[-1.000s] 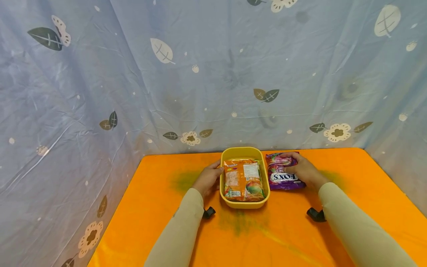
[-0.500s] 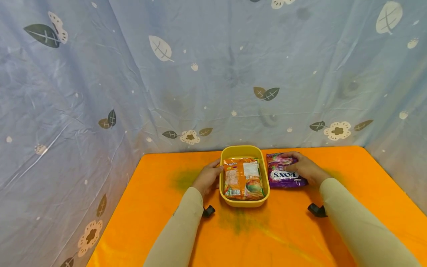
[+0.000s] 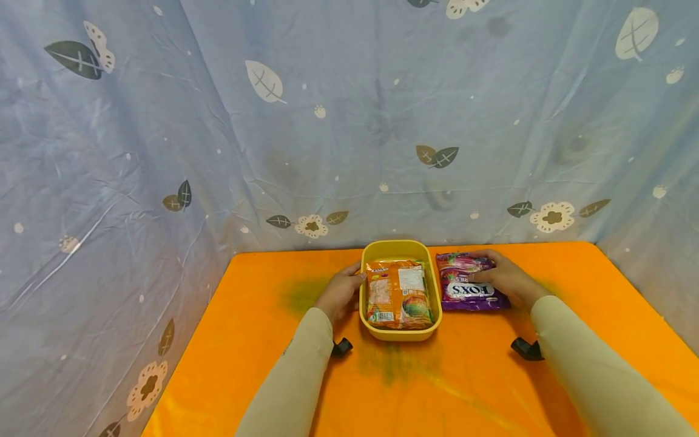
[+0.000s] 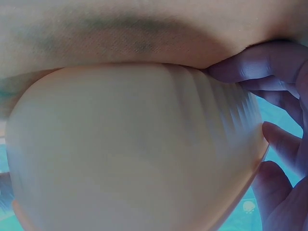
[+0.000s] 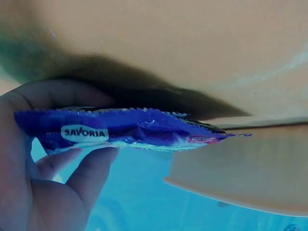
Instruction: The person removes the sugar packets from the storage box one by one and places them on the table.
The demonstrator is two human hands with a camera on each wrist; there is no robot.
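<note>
Purple glossy film wraps the candy packet (image 3: 466, 290), just right of the yellow container (image 3: 400, 335) over the orange tabletop (image 3: 464, 376); its FOX'S lettering sits upside down in the head view and one crimped corner points toward the container, though its longer axis is hard to judge under the hand. The right hand (image 3: 505, 280) reaches in from the right, fingers clamped on the packet's two faces, while the left hand (image 3: 337, 295) grips the container's left wall with bent fingers.
</note>
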